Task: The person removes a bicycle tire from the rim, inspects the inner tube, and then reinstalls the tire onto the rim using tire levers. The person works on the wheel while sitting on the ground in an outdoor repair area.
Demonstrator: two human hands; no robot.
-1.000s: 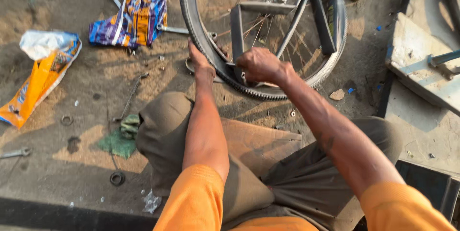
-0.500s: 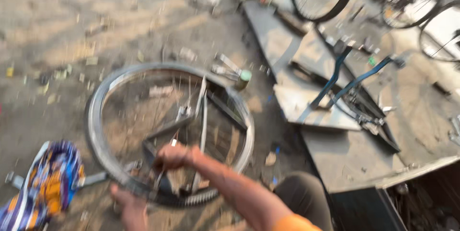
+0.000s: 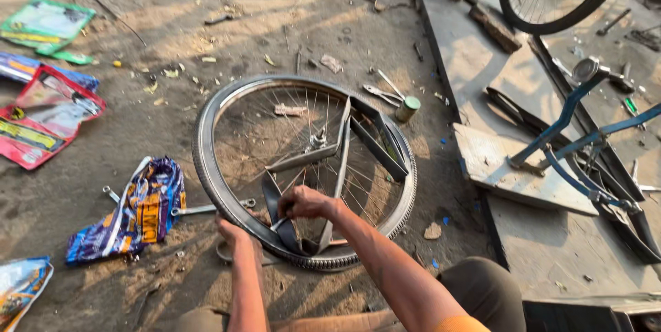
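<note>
A bicycle wheel (image 3: 303, 167) lies flat on the dusty ground directly ahead of the person, its near rim closest to both hands. The right hand (image 3: 306, 202) closes around a black rubber strip (image 3: 275, 218) that curls up from inside the rim — thin, limp, matte — and sits the deeper of the two over the spokes. The left hand (image 3: 231, 230) presses the ribbed tyre's outer edge, fingers curled on it. A spanner (image 3: 206, 209) lies just beside a crumpled blue wrapper (image 3: 134, 211).

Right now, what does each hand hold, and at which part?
The right hand grips a thin tool by its upper end, inside the wheel. The left hand holds the wheel by its near tyre edge.
</note>
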